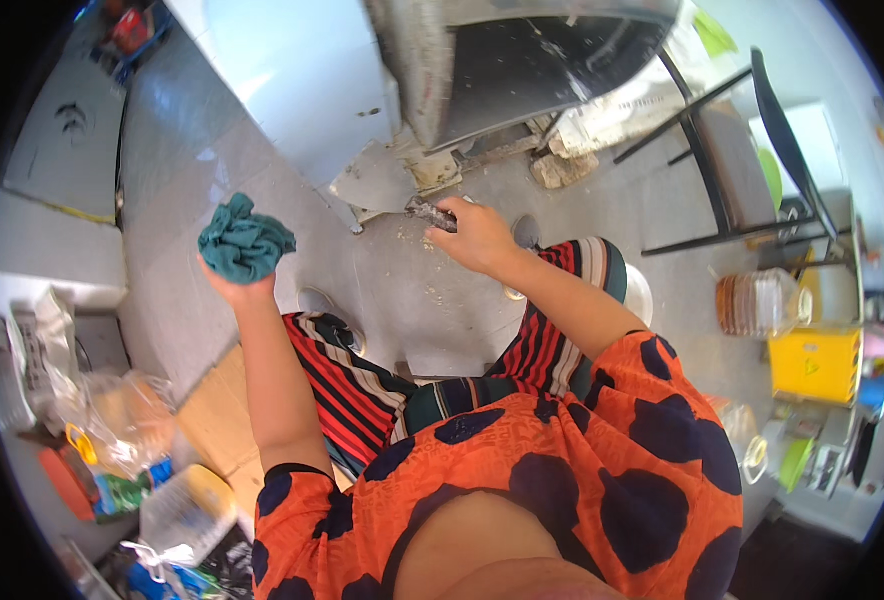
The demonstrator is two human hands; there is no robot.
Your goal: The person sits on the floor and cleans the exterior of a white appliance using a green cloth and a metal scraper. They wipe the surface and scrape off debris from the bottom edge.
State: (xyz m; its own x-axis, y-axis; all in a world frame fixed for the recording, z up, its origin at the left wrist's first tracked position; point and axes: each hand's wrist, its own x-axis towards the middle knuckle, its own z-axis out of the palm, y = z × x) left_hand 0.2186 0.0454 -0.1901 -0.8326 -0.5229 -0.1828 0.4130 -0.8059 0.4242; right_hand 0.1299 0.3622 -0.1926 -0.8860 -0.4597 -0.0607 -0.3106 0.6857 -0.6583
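Note:
My left hand [239,289] is raised over the floor at the left and holds a bunched teal cloth [243,240] that hides most of its fingers. My right hand [476,232] grips a dark, rough, elongated piece [432,214] between thumb and fingers; its material cannot be told. The tip of this piece is close to a grey triangular panel [374,180] at the foot of a light-blue appliance or cabinet panel [307,82]. Below my right hand, pale crumbs lie scattered on the grey tiled floor [427,300].
A black-framed chair [742,165] stands at the right, above a jug of brown liquid [761,304] and a yellow box [813,364]. A stone-like block [562,169] is under the appliance. Cardboard [221,420] and a plastic container [187,514] lie at lower left.

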